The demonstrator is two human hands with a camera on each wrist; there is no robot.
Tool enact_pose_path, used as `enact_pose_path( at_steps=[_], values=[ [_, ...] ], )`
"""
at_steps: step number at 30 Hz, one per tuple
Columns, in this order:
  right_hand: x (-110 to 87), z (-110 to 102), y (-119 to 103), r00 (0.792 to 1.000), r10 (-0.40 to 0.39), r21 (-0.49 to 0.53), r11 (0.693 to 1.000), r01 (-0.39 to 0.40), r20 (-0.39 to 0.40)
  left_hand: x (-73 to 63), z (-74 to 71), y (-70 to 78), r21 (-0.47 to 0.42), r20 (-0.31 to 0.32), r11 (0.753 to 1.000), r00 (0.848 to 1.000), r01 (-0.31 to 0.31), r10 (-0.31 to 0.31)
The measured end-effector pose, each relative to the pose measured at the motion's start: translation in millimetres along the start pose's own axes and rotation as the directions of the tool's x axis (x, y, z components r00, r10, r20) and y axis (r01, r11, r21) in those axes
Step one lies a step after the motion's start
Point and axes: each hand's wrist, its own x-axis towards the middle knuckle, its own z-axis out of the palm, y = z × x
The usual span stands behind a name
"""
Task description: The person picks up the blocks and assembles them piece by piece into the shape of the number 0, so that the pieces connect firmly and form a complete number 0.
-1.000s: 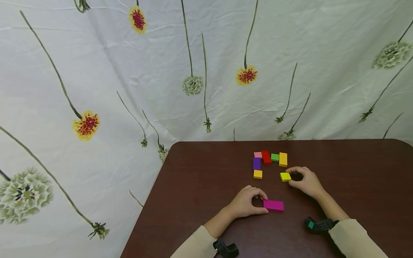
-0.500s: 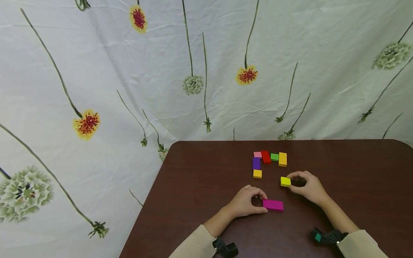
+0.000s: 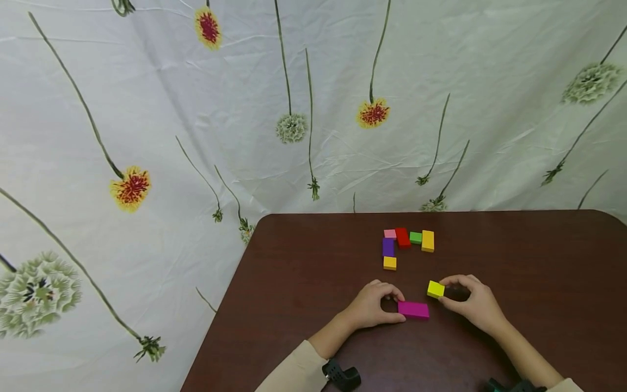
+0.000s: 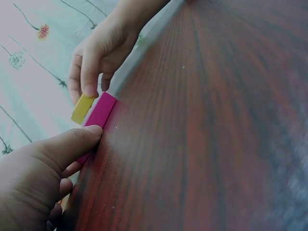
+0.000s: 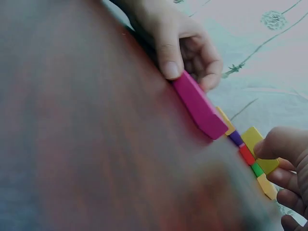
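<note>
White cloth [image 3: 161, 103] spans the frame's left and top. In the lower right quarter, the left hand [image 3: 368, 310] grips the magenta block [image 3: 413, 310] at its left end; farther right, the right hand [image 3: 482, 306] pinches the yellow block [image 3: 435, 289] between thumb and fingers.

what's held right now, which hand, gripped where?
Left hand grips the magenta block by its left end; right hand pinches the bright yellow block at its right side, as seen in the head view.
</note>
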Motion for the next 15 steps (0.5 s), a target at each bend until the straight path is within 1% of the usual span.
enact_pose_path(
  at_steps=[6,11,15],
  values=[
    [-9.7,3,0,1.0,0.012,-0.039,0.999,-0.013,-0.023,-0.4,-0.1,0.1,0.001,0.003,1.0,1.0,0.004,-0.004],
    [-12.9,6,-1,1.0,0.03,-0.036,0.999,-0.03,0.002,-0.4,0.0,-0.3,-0.002,0.001,1.0,1.0,0.0,0.0],
    [-13.7,8,-2,1.0,0.025,-0.026,0.999,-0.025,0.007,-0.2,-0.2,-0.8,-0.005,-0.001,1.0,1.0,-0.006,0.006]
  ],
)
